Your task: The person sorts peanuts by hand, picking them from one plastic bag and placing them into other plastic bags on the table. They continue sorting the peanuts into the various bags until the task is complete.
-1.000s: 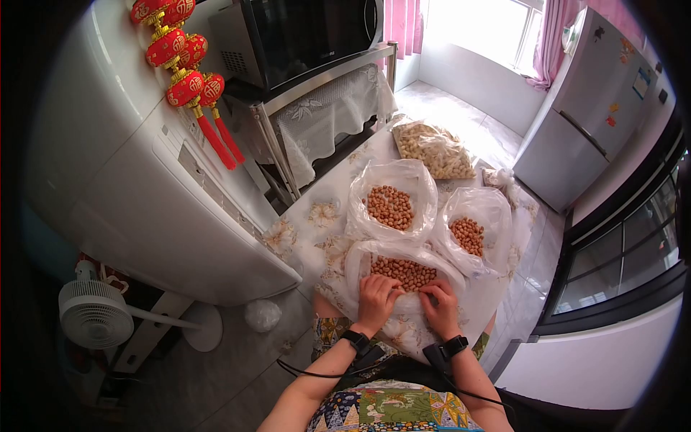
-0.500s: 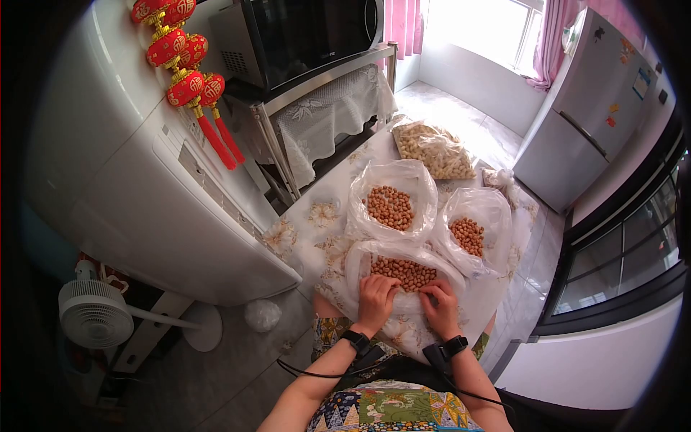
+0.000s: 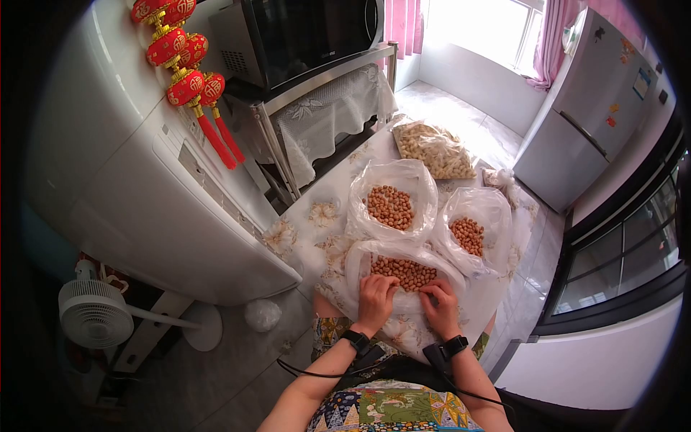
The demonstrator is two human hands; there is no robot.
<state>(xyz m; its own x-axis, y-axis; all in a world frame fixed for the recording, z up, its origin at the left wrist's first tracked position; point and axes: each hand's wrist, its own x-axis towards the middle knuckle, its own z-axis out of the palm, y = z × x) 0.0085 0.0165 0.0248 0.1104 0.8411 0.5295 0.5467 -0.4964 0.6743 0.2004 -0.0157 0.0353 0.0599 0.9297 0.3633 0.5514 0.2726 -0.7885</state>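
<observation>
Both hands rest at the near edge of an open plastic bag (image 3: 356, 263) of reddish-brown nuts (image 3: 403, 272). My left hand (image 3: 377, 297) is at the nuts' left side, thumb and fingertips pinched together. Whatever lies between them is too small to make out. Over the right side, my right hand (image 3: 440, 302) has its fingers curled and pressed together at the edge of the nuts, its contents also hidden. Behind stand two more open bags of nuts, one at the centre (image 3: 389, 207) and one at the right (image 3: 468, 236).
A bag of pale unshelled peanuts (image 3: 432, 150) lies at the far end of the flowered tablecloth (image 3: 324, 214), near a small tied bag (image 3: 502, 183). Beyond are a microwave (image 3: 309, 36) on a metal rack and a fridge (image 3: 590, 108). A fan (image 3: 97, 313) stands lower left.
</observation>
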